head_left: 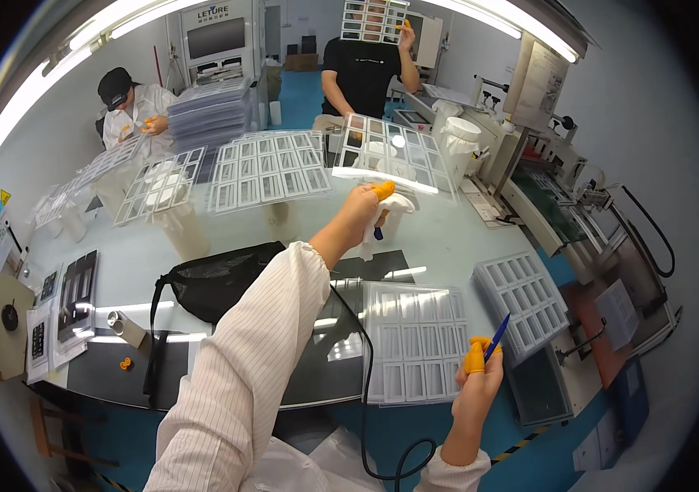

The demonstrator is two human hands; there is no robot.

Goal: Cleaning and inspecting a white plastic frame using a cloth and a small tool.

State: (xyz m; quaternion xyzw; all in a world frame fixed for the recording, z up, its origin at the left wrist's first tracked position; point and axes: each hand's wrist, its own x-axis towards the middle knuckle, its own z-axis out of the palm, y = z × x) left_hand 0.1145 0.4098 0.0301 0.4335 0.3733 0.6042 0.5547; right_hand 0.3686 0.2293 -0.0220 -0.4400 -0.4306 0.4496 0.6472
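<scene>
My left hand (363,211), with an orange finger cot, is raised over the glass table and grips a white cloth (390,209) against the near edge of a clear compartment tray (388,156). My right hand (478,373), also with orange finger cots, holds a blue pen (496,337) near the table's front right. Just left of that hand lies another clear compartment tray (415,340) on a dark mat (329,365).
Several more clear trays (267,168) stand raised along the table's far side, and a white tray (522,303) lies at the right. A black mesh bag (218,283) sits mid-table. One person (132,107) sits far left; another (366,66) lifts a tray at the back. Machines line the right.
</scene>
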